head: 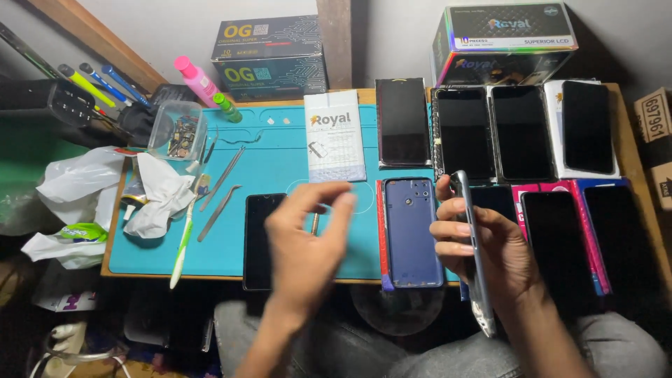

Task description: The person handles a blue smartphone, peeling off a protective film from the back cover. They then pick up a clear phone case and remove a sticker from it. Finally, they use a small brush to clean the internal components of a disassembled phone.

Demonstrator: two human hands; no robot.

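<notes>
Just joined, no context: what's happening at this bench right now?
A person sits at a teal work mat. The right hand grips a phone frame edge-on, above the table's front edge. The left hand hovers blurred over a black phone lying flat; whether it holds anything is unclear. A blue back cover lies between the hands, inner side up. Tweezers lie to the left, and dark screens line the right side.
</notes>
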